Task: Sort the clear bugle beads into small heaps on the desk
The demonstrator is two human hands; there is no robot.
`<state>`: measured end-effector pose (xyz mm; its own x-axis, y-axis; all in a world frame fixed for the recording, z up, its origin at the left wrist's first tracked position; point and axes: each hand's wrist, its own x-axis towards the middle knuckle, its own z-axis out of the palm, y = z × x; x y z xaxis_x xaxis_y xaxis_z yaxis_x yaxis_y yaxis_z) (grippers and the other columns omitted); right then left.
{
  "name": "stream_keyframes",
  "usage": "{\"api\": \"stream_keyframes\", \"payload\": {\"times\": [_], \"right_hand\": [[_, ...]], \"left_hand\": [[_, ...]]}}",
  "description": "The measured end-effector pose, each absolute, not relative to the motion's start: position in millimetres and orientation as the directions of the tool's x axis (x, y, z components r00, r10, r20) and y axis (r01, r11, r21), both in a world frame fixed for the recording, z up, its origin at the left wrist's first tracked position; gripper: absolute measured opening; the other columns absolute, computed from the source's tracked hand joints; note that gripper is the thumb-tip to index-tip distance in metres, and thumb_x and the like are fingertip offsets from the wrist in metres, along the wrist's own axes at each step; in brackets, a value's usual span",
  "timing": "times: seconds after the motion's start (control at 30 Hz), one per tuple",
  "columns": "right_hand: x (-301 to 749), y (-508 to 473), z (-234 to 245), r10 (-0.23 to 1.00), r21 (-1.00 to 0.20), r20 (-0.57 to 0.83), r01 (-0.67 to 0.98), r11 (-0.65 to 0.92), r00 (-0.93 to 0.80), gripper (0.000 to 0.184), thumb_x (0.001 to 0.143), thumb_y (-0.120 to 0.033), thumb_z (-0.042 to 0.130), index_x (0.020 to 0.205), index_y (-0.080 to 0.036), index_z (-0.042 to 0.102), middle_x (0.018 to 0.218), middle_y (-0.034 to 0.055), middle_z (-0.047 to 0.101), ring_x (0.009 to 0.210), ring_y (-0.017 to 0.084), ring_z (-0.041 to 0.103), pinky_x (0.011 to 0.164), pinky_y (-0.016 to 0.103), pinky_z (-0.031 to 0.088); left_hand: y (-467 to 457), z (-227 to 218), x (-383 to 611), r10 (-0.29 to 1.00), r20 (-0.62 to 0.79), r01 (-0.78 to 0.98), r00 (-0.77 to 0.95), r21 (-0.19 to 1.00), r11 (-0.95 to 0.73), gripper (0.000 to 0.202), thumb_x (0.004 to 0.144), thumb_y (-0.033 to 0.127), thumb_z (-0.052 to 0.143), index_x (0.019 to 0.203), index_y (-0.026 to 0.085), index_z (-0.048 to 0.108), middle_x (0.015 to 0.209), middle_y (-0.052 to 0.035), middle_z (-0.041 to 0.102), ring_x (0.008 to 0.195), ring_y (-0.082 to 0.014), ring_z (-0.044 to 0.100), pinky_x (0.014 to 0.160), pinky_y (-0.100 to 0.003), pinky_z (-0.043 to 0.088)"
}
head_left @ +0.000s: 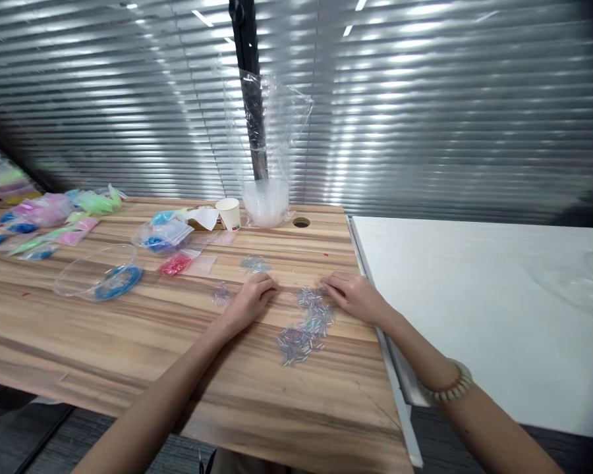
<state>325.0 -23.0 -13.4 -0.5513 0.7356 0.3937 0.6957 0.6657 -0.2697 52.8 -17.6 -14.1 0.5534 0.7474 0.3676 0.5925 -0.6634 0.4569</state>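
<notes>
While both hands rest palm-down on the wooden table (128, 342), holding nothing, the left hand (252, 299) and right hand (356, 296) flank a scatter of beads (306, 329). Its long axis runs from the fingers back toward the near-left, close to the table's right edge. Bare wood lies open on the near-left.

A loose scatter of small, clear, iridescent tube beads (307, 327) lies flat on the wooden table just below the middle of the frame, spreading in a slanted band. Two smaller clusters of the same beads sit apart: one (255, 264) above, one (221, 293) to the left.
</notes>
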Motion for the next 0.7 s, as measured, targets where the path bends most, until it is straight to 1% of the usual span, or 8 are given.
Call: {"api": "stream_keyframes", "payload": {"times": [0.17,0.43,0.6,0.7], "right_hand": [[327.5,-21.2,-16.6,0.717,-0.279,0.443,0.677,0.681,-0.539,0.025,0.093,-0.021,0.04,0.098,-0.018,0.064,0.095,0.0082,0.069,0.083,0.021,0.066,0.071,0.032,0.051],[324.9,-23.9,-15.7,0.653,-0.261,0.546,0.634,0.727,-0.524,0.026,0.092,-0.02,0.039,0.095,-0.017,0.065,0.093,0.0083,0.07,0.081,0.02,0.066,0.071,0.032,0.052],[324.9,-28.5,-11.7,0.662,-0.266,0.593,0.665,0.698,-0.459,0.029,0.094,-0.023,0.037,0.091,-0.017,0.065,0.084,0.0077,0.07,0.073,0.019,0.065,0.067,0.032,0.051],[325.8,-29.5,-11.5,0.651,-0.264,0.635,0.674,0.69,-0.417,0.028,0.093,-0.023,0.038,0.091,-0.017,0.065,0.086,0.0077,0.07,0.074,0.019,0.065,0.067,0.031,0.051]], "left_hand": [[-19.3,-15.0,53.8,0.735,0.365,0.576,0.571,0.46,-0.676,0.019,0.09,0.013,0.043,0.085,0.016,0.062,0.085,-0.0056,0.059,0.083,-0.0167,0.054,0.077,-0.03,0.045],[-23.4,-14.6,52.2,0.724,0.318,0.577,0.612,0.446,-0.684,0.021,0.092,0.013,0.041,0.092,0.017,0.062,0.09,-0.0056,0.056,0.087,-0.0166,0.053,0.08,-0.029,0.044],[-23.6,-15.8,50.7,0.724,0.34,0.567,0.6,0.458,-0.685,0.021,0.091,0.012,0.042,0.092,0.016,0.062,0.09,-0.0063,0.057,0.086,-0.0167,0.054,0.079,-0.029,0.044],[-24.0,-13.4,48.0,0.714,0.345,0.559,0.609,0.452,-0.695,0.021,0.091,0.011,0.041,0.094,0.016,0.062,0.09,-0.0063,0.057,0.086,-0.0163,0.054,0.079,-0.028,0.044]]}}
